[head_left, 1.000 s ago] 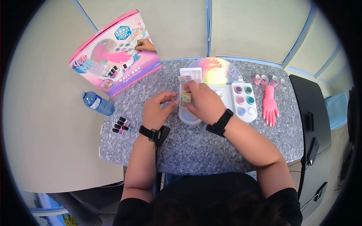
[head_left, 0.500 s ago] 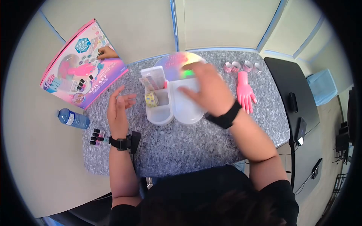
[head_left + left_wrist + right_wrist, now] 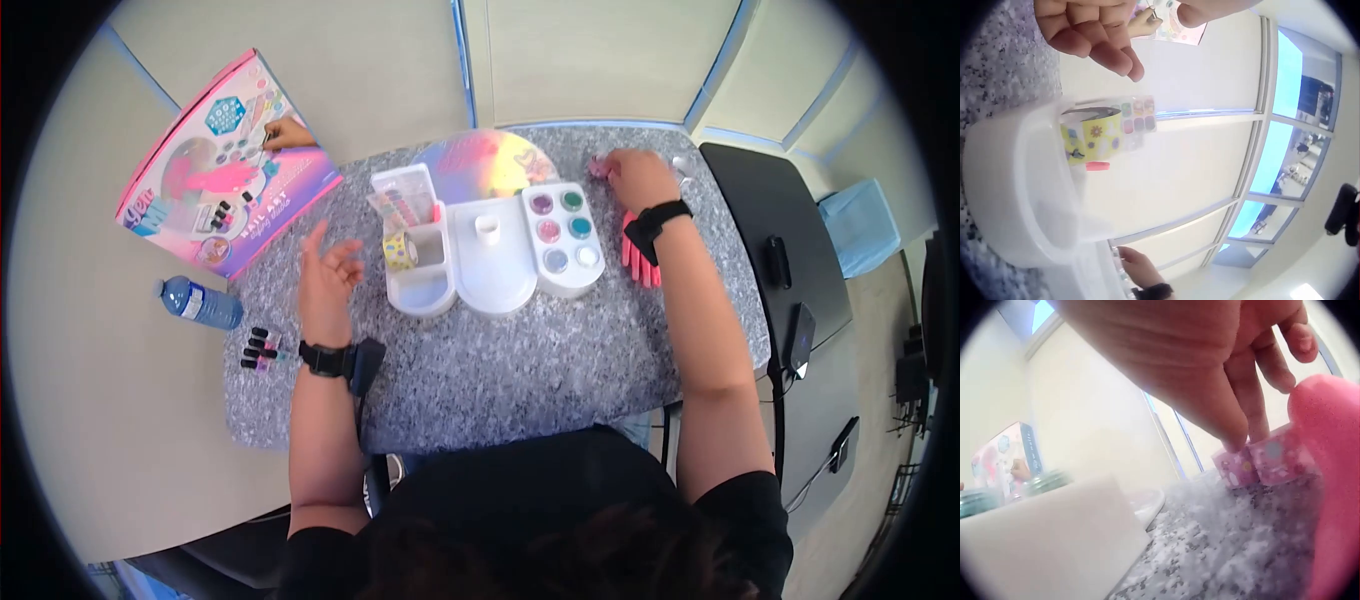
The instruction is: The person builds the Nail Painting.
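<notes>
At the back right, my right hand [image 3: 642,178] reaches down to the pink patterned tape rolls [image 3: 1282,461]. In the right wrist view, thumb and forefinger pinch the edge of one pink tape roll [image 3: 1235,469]. A pink model hand [image 3: 640,262] lies partly hidden under that wrist. My left hand [image 3: 328,285] is raised left of the white organizer [image 3: 490,275], fingers loosely bent and holding nothing. In a left compartment of the organizer sits a yellow patterned tape roll [image 3: 400,252], with a sticker sheet [image 3: 405,208] standing behind it.
A pot tray [image 3: 565,275] with several glitter pots forms the organizer's right side, and an iridescent round panel [image 3: 480,165] stands behind. Several small polish bottles [image 3: 260,350], a water bottle [image 3: 202,303] and the kit box [image 3: 230,165] are at the left.
My right hand has left the yellow roll in the organizer and swung right to the pink rolls. My left hand has drawn back from the organizer. The head view has shifted.
</notes>
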`<state>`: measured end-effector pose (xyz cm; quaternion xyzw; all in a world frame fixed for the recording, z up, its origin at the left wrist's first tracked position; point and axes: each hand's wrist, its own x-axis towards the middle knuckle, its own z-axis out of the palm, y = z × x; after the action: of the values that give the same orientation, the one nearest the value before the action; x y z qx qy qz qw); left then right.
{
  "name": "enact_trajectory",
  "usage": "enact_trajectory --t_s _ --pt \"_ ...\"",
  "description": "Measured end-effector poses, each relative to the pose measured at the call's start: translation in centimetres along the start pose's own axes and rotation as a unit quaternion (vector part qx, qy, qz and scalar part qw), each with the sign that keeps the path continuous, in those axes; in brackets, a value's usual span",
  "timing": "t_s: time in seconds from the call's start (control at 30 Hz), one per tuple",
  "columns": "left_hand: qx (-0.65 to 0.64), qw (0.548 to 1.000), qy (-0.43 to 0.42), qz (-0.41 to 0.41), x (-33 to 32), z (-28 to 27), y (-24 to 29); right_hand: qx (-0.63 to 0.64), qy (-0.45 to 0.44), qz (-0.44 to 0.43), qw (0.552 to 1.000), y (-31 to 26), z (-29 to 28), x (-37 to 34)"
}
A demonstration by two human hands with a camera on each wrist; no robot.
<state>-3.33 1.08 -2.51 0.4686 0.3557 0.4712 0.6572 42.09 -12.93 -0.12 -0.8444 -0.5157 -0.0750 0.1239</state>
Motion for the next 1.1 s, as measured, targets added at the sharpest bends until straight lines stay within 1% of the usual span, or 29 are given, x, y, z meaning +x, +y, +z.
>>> enact_trajectory --t_s 0.03,0.07,0.1,0.17,0.27,0.3,0.33,0.37,0.4,0.43,0.47,0.5,0.57,0.6,0.63,0.67,0.7,0.73,0.77,0.8,0.83,0.9,0.97,1.0,1.03,1.1 --pt "0.03 0.999 -0.015 0.027 -0.1 0.3 -0.2 0.003 0.012 -0.008 1.0 0.0 0.4 0.0" --pt "0.058 0.996 -0.034 0.058 -0.3 0.5 -0.4 0.019 0.009 0.005 1.0 0.1 0.8 0.2" --pt "0.06 0.996 -0.033 0.056 -0.6 0.6 -0.5 0.02 0.007 0.006 1.0 0.0 1.0 0.5" --pt "0.069 0.991 -0.064 0.098 -1.0 1.0 -0.3 -0.014 -0.002 0.024 1.0 -0.1 1.3 1.1" --pt "0.036 0.993 -0.069 0.085 -1.6 1.3 0.8 -0.028 0.004 0.013 1.0 -0.2 1.7 0.8" --pt "0.034 0.993 -0.072 0.093 -1.6 1.2 1.4 -0.034 0.01 0.002 0.999 -0.4 1.3 0.8" --pt "0.009 0.994 -0.065 0.083 -1.7 1.0 1.9 -0.018 0.0 0.0 1.0 -1.3 0.0 0.3" --pt "-0.017 0.996 -0.058 0.072 -1.8 0.8 2.3 -0.003 0.021 -0.007 1.0 -2.3 -1.1 -0.3" --pt "-0.019 0.995 -0.057 0.079 -1.9 0.7 2.6 0.024 0.057 -0.036 0.997 -3.5 -2.5 -1.4" --pt "-0.042 0.992 -0.088 0.082 -2.1 0.6 2.8 0.052 0.091 -0.064 0.992 -4.9 -3.9 -2.7" --pt "-0.064 0.987 -0.118 0.083 -2.1 0.5 3.0 0.091 0.105 -0.1 0.985 -6.5 -5.7 -4.4" --pt "-0.064 0.988 -0.116 0.084 -2.1 0.6 3.1 0.131 0.115 -0.135 0.975 -8.2 -7.5 -6.3" --pt "-0.055 0.978 -0.201 0.019 -2.7 0.9 2.8 0.217 0.069 -0.238 0.944 -10.8 -9.6 -10.0" --pt "-0.055 0.978 -0.199 0.012 -3.0 1.3 2.4 0.229 0.048 -0.289 0.928 -11.7 -9.5 -11.9" --pt "0.019 0.966 -0.257 0.022 -3.3 1.9 1.9 0.238 0.028 -0.34 0.909 -12.4 -9.4 -13.4" --pt "0.091 0.945 -0.312 0.032 -3.7 2.4 1.5 0.24 0.022 -0.337 0.91 -12.8 -9.0 -14.7" --pt "0.09 0.946 -0.311 0.025 -4.0 2.9 1.1 0.198 -0.012 -0.36 0.912 -13.1 -8.5 -15.9" --pt "0.108 0.926 -0.361 0.006 -4.4 3.4 0.8 0.156 -0.047 -0.382 0.91 -13.3 -8.0 -16.7" --pt "0.126 0.903 -0.41 -0.013 -5.0 3.9 0.6 0.159 -0.054 -0.38 0.91 -13.4 -7.0 -17.3" --pt "0.128 0.894 -0.429 -0.019 -6.0 4.8 1.0 0.112 -0.057 -0.4 0.908 -13.5 -5.7 -17.9" --pt "0.126 0.895 -0.427 -0.025 -6.6 5.2 0.8 0.064 -0.059 -0.418 0.904 -13.5 -5.0 -18.4" --pt "0.147 0.874 -0.455 -0.082 -7.3 6.0 0.5 0.052 -0.072 -0.416 0.905 -13.5 -4.8 -18.3" --pt "0.15 0.878 -0.446 -0.091 -7.6 6.3 -0.3 0.106 -0.067 -0.366 0.922 -13.3 -4.7 -17.9" --pt "0.151 0.881 -0.437 -0.103 -7.8 6.4 -0.5 0.106 -0.068 -0.366 0.922 -13.4 -4.9 -17.7" --pt "0.151 0.881 -0.436 -0.105 -7.9 6.3 -0.5 0.109 -0.056 -0.353 0.928 -13.5 -5.4 -17.5" --pt "0.205 0.884 -0.417 -0.053 -8.0 6.4 -0.3 0.114 -0.047 -0.339 0.933 -13.7 -6.1 -17.4"
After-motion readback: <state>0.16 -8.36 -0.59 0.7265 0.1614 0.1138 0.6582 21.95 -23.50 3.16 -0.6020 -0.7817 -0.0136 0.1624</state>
